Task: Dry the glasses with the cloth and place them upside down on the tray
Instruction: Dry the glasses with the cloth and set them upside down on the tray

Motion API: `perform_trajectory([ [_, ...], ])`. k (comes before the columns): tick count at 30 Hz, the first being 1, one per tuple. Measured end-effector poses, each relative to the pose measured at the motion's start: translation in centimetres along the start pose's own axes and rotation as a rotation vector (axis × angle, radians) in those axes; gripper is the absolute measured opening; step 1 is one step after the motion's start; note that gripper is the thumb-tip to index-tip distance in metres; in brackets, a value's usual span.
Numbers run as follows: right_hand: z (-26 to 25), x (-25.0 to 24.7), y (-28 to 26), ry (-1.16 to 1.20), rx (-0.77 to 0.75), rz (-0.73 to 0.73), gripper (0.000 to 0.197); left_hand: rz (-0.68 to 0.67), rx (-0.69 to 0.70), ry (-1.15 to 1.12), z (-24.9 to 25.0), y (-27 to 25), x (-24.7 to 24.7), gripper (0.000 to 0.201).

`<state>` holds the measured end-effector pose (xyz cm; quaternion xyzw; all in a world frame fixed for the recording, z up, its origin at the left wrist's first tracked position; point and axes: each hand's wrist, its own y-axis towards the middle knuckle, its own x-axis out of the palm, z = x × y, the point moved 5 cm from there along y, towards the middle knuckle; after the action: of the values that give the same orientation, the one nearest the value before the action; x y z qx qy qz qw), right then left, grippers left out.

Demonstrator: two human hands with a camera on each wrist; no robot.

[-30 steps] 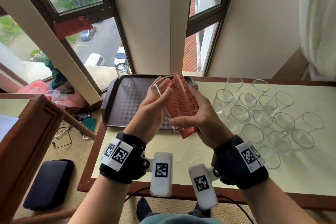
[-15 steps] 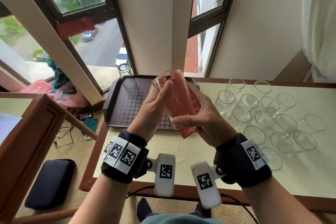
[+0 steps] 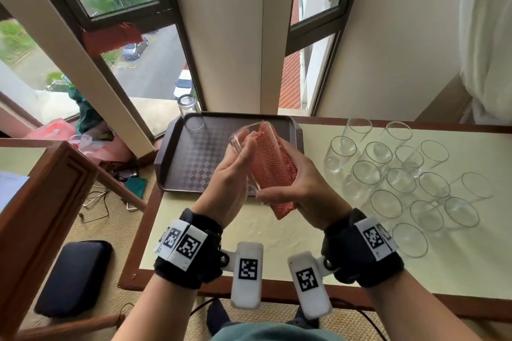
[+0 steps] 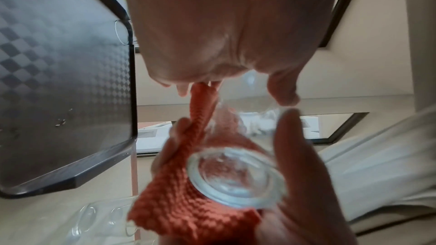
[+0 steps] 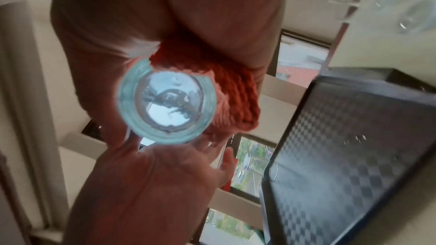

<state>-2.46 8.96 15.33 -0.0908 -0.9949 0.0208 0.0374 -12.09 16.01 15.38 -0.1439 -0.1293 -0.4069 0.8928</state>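
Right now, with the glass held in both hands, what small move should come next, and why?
Probably keep turning the glass in the left hand against the red cloth the right hand wraps round it: it is still tilted over the tray, not yet inverted.

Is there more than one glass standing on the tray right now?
No, only one upturned glass stands on the tray, at its far left corner.

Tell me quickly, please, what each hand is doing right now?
Left hand: holds the glass near its mouth.
Right hand: fingers curled round the red cloth against the glass.
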Motion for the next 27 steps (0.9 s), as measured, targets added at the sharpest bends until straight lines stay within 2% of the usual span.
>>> perform_trajectory([
  [2,-0.1,-0.4,0.2,-0.038,-0.016,0.042,0.088,0.013,0.003,0.027,-0.1,0.1,-0.3,0.049],
  [3,-0.2,-0.8,0.3,-0.102,-0.037,0.084,0.093,0.054,0.006,0.025,0.1,0.1,-0.5,0.05],
  [5,-0.7,-1.1,0.4,-0.295,-0.112,0.157,0.104,0.142,0.013,0.016,0.4,0.4,-1.0,0.064],
  [7,-1.0,-0.7,0.4,-0.406,-0.172,0.176,0.109,0.167,0.022,0.024,0.7,0.5,-0.6,0.079],
  [10,-1.0,0.0,0.4,-0.334,-0.153,0.125,0.106,0.203,0.057,0.081,0.8,0.6,-0.2,0.094],
  [12,-1.1,0.2,0.2,-0.107,-0.104,0.062,0.093,0.173,0.065,0.046,1.1,0.3,0.3,0.082],
  [14,-1.2,0.1,0.0,0.065,-0.072,0.006,0.083,0.099,0.07,-0.052,1.5,0.1,0.4,0.052],
  [15,-1.2,-0.1,0.0,0.081,-0.064,0.002,0.082,0.059,0.067,-0.078,1.7,0.0,0.5,0.045],
  [16,-1.5,-0.2,-0.1,0.074,-0.064,0.012,0.083,0.04,0.064,-0.077,1.8,0.0,0.4,0.05],
  [18,-2.2,-0.5,0.0,-0.006,-0.1,0.086,0.089,0.041,0.057,-0.061,2.3,0.0,0.2,0.079],
  [19,-2.4,-0.6,0.0,-0.085,-0.132,0.132,0.093,0.057,0.043,-0.077,2.6,0.0,0.1,0.086],
  [23,-3.2,0.2,-0.2,-0.399,-0.275,0.225,0.104,0.036,0.074,-0.055,3.3,-0.1,0.7,0.071],
  [25,-3.3,0.7,-0.3,-0.358,-0.272,0.208,0.101,0.066,0.089,-0.025,3.5,-0.3,1.0,0.07],
  [27,-3.2,0.9,-0.4,-0.194,-0.212,0.138,0.093,0.032,0.087,-0.05,3.6,-0.4,1.3,0.063],
])
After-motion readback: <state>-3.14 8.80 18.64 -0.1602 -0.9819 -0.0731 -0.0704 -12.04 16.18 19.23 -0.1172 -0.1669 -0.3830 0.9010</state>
